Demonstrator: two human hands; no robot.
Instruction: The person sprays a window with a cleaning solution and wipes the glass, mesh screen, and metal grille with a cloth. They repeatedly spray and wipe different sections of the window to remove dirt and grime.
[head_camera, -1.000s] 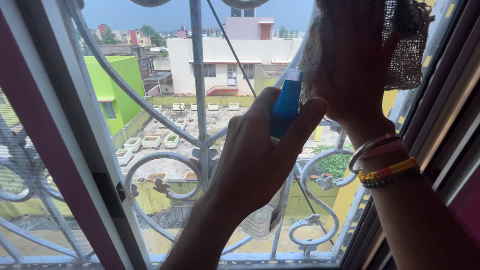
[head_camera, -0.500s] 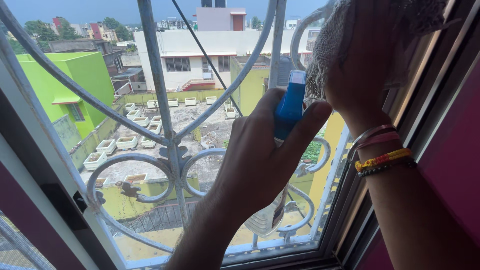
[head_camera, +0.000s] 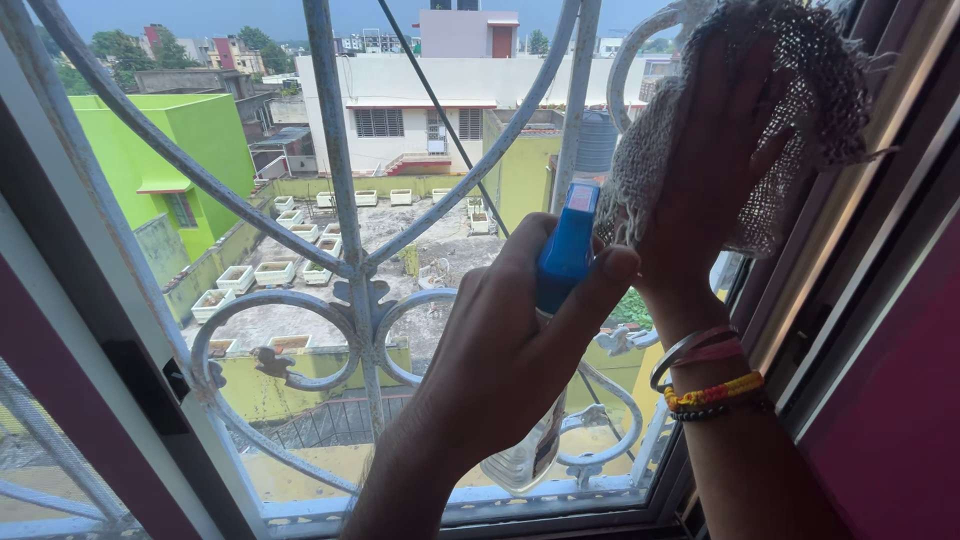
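Gripping a spray bottle (head_camera: 560, 300) around its neck, the left hand (head_camera: 505, 350) is closing its fingers tightly on the clear body while the blue nozzle head is pointing up and toward the window glass (head_camera: 440, 230), a hold that is keeping the spout facing the pane. The thumb is lying along the near side of the blue head, and which finger is sitting on the trigger is hidden behind the hand. The right hand (head_camera: 715, 170) is spreading flat and open, fingers fanned, pressing a coarse mesh cloth (head_camera: 800, 110) against the upper right of the glass near the dark window frame (head_camera: 860, 270); the cloth is draping over the fingertips and hanging at the sides, so the palm is bearing on the pane through the fabric. Bangles and a beaded bracelet (head_camera: 715, 385) are sitting on that wrist. Beyond the glass, a curled white iron grille (head_camera: 345, 260) is standing outside, with a white building (head_camera: 400, 100) and a bright green building (head_camera: 190, 150) lying below.
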